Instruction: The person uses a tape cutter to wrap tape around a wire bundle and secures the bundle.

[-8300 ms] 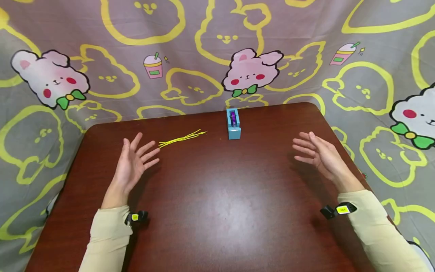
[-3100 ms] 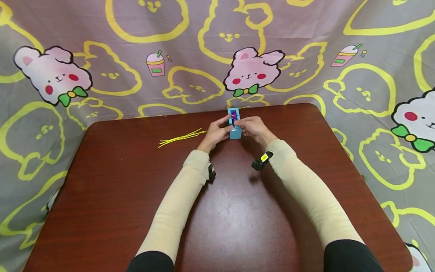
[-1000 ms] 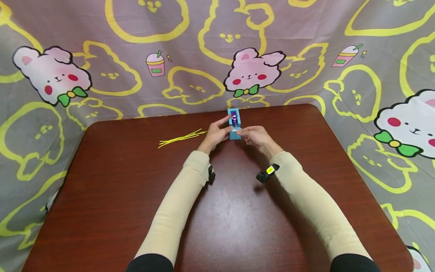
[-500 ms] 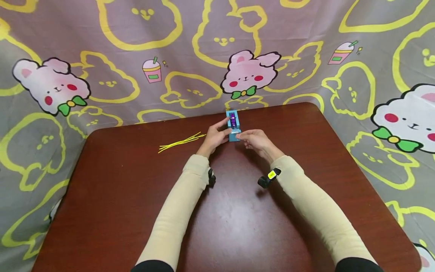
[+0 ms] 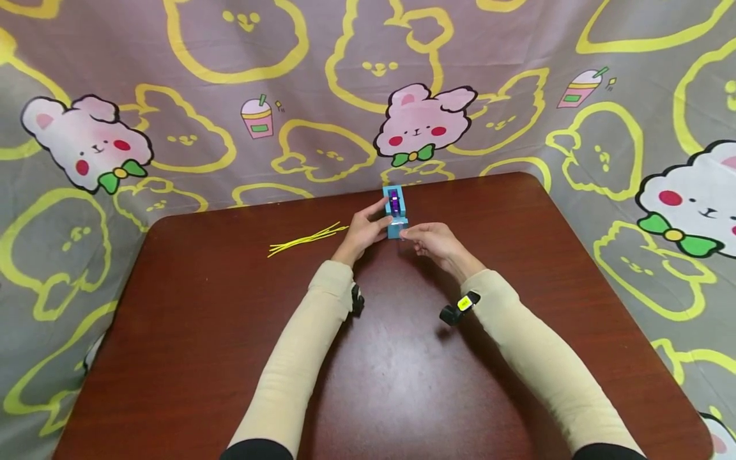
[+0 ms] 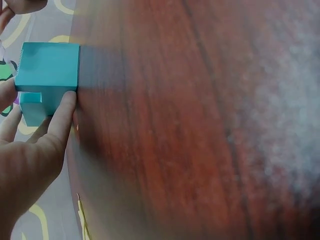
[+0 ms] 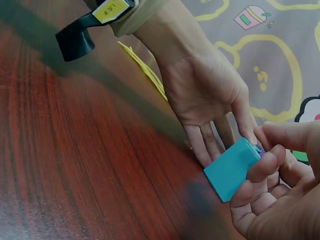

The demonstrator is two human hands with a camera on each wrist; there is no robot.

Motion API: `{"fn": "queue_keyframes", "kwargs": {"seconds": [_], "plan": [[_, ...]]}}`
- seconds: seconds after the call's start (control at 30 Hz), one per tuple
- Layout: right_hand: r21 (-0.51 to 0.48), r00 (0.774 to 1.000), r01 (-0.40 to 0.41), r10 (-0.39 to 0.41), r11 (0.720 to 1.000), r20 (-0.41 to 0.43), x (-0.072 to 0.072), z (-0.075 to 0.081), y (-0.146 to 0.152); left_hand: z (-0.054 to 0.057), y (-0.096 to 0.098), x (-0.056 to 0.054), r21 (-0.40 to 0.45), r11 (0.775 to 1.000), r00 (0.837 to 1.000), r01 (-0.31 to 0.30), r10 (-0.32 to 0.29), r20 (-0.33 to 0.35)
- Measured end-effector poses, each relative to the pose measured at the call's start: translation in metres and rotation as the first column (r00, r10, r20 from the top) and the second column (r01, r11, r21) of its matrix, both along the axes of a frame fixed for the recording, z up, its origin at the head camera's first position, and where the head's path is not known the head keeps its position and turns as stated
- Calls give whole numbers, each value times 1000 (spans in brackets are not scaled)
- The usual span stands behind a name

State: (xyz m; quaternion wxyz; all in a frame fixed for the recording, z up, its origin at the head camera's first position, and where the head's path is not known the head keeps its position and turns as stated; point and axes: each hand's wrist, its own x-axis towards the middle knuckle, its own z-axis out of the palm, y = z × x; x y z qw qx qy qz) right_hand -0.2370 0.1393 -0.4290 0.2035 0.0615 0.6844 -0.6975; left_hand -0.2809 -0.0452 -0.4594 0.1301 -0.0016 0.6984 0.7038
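A small blue tape dispenser (image 5: 394,232) with a purple roll (image 5: 394,202) in it stands near the table's far edge. My left hand (image 5: 362,232) holds it from the left; in the left wrist view, fingers and thumb lie against the blue body (image 6: 50,65). At the dispenser's front right, my right hand (image 5: 438,243) pinches the end of the tape between thumb and index finger. The right wrist view has that hand (image 7: 295,185) close by the toothed edge, its other fingers curled. The tape itself is clear and barely shows.
Several thin yellow strands (image 5: 305,241) lie crossed in a loose bundle left of the left hand. The dark brown table (image 5: 201,332) meets a grey curtain (image 5: 322,96) with cartoon prints at its back and sides.
Both hands have come in from the table's sides to the dispenser. Lately the right hand has drawn from the roll down past its front edge, towards me. The left hand has kept its hold.
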Motion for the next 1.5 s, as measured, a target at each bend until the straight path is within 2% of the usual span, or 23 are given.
{"fn": "queue_keyframes", "kwargs": {"seconds": [0.3,0.57,0.93,1.5], "plan": [[-2,1000,10,-10,1000,-3,8,-1,2,3,4,3,-50,998,999,-26,24,-39],[-37,1000,13,-13,999,-1,14,-7,3,-3,7,4,-79,995,997,-58,53,-60],[-32,1000,-9,9,999,-15,20,0,3,0,13,6,-159,981,987,-110,90,-130],[-22,999,-28,27,999,-31,27,3,5,-3,13,9,-209,966,979,-152,117,-168]]}}
